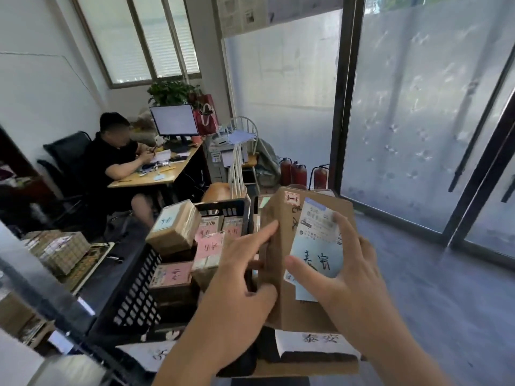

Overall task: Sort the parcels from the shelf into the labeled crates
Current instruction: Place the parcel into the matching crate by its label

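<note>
Sorting looks partway done: black crate (133, 291) at lower centre-left already holds a pile of pink-labelled boxes (207, 247). Both hands, left hand (239, 277) and right hand (345, 271), grip a brown parcel (281, 232) just right of it, not dropped in yet.

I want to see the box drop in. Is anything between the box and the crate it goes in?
Both hands, left and right, hold the cardboard box. A white handwritten crate label shows right beneath it, with nothing visible between. Whether that label matches the box's label cannot be told.
</note>
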The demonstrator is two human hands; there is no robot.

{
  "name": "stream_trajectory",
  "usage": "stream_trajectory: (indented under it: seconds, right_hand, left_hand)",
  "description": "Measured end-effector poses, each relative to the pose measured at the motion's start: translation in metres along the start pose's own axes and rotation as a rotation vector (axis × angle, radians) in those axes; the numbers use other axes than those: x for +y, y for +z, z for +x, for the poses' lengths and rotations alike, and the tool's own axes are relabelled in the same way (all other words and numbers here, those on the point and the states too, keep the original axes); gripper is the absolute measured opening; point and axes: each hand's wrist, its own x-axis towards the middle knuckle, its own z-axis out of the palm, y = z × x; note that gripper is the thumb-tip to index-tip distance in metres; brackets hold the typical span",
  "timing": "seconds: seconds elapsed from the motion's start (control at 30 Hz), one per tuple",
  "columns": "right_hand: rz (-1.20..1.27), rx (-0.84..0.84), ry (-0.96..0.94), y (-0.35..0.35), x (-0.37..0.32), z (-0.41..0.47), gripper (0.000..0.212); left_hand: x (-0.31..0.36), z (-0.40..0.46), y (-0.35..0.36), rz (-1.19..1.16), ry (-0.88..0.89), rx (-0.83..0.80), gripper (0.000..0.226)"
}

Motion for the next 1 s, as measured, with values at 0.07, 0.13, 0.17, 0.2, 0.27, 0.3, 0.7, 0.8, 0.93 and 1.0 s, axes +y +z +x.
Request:
stream_trajectory:
  seconds: [0.07,0.13,0.17,0.2,0.27,0.3,0.7,0.8,0.93,1.0]
  right_hand:
    - [-0.032,0.028,0.061,0.001,0.007,0.024,0.125]
    - [-0.044,0.049,0.123,0.002,0.016,0.047,0.128]
    - [-0.043,0.062,0.155,0.004,0.022,0.059,0.127]
    - [-0.050,0.079,0.183,0.004,0.027,0.069,0.126]
    - [-0.085,0.122,0.222,0.005,0.037,0.089,0.122]
    - [-0.109,0.152,0.236,0.004,0.040,0.098,0.120]
    - [-0.384,0.395,0.168,-0.015,0.051,0.163,0.102]
    - [-0.461,0.305,0.027,-0.009,0.037,0.209,0.109]
    - [-0.633,0.022,-0.215,0.002,0.021,0.298,0.111]
    - [-0.704,-0.130,-0.333,0.012,0.017,0.349,0.110]
  left_hand:
    - [-0.005,0.025,0.012,0.025,0.009,-0.070,0.091]
    - [-0.016,0.052,0.023,0.031,0.016,-0.136,0.092]
    - [-0.023,0.066,0.028,0.018,0.016,-0.172,0.092]
    - [-0.029,0.078,0.033,0.003,0.017,-0.212,0.092]
    - [-0.041,0.103,0.039,-0.031,0.016,-0.288,0.092]
    - [-0.047,0.115,0.039,-0.053,0.010,-0.330,0.091]
    - [-0.114,0.240,-0.015,-0.170,-0.099,-0.156,0.069]
    - [-0.121,0.259,-0.028,-0.206,-0.142,-0.071,0.064]
    - [-0.126,0.270,-0.037,-0.235,-0.185,-0.012,0.060]
    - [-0.132,0.270,-0.043,-0.223,-0.229,0.024,0.059]
